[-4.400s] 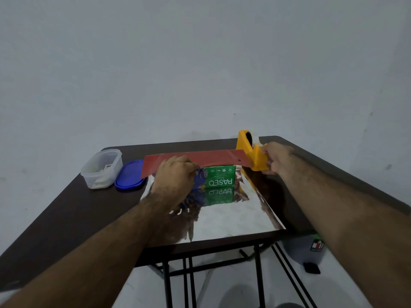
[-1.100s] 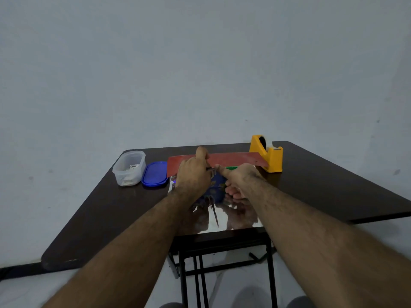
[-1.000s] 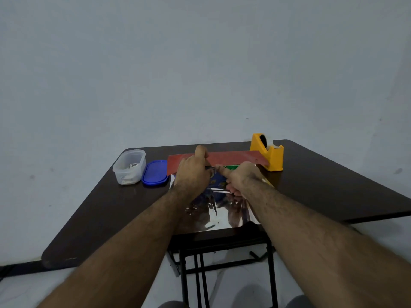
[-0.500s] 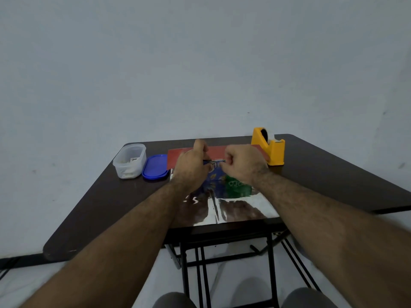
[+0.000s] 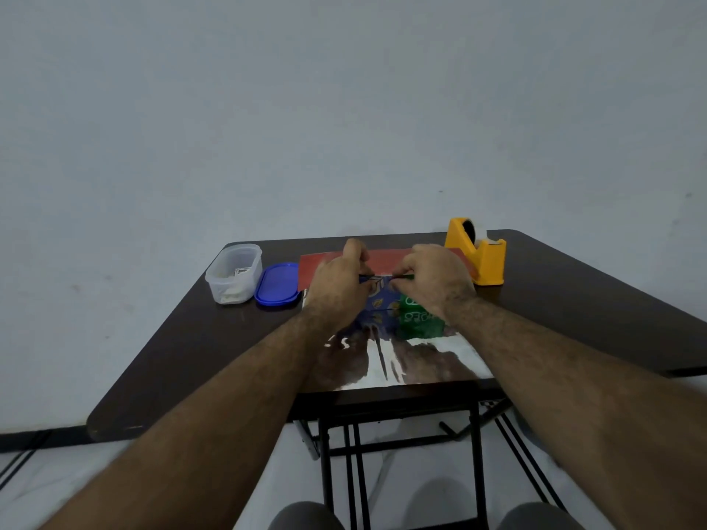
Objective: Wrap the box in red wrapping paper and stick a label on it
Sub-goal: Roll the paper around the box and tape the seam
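Both hands meet on top of the blue-and-green printed box [image 5: 398, 313], mid-table on the silver-backed red wrapping paper [image 5: 386, 259]: left hand [image 5: 338, 288] and right hand [image 5: 434, 283] pinch along its far top edge. Uneven pulling could skew the fold or tear the sheet.

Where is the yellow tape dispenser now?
In the head view, the yellow tape dispenser stands at the far right of the dark table, just beyond the right hand, beside the red wrapping paper.
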{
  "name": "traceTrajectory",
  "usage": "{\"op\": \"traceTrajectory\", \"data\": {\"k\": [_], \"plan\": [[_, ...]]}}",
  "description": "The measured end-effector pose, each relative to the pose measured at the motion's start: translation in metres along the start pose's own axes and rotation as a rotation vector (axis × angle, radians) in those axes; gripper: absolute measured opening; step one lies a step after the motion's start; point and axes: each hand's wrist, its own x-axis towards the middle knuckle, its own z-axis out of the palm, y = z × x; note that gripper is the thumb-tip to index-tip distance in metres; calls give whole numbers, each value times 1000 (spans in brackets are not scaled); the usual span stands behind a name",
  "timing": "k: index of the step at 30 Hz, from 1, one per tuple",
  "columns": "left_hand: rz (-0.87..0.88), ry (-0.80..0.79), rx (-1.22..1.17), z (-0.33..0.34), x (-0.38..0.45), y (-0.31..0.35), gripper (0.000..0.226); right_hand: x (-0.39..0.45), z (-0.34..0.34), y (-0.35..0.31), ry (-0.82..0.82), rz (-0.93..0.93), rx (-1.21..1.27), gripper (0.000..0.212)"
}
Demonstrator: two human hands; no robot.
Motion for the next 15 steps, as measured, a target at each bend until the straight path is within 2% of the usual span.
{"op": "traceTrajectory", "data": {"k": [7, 11, 15], "plan": [[45, -58, 37, -5, 4, 2, 54, 3, -2, -2, 1, 0, -23, 34], [154, -94, 215, -9, 9, 4, 32, 5, 0, -5, 9, -27, -45, 31], [190, -100, 280, -10, 10, 3, 27, 3, 0, 2, 2, -59, -44, 28]]}}
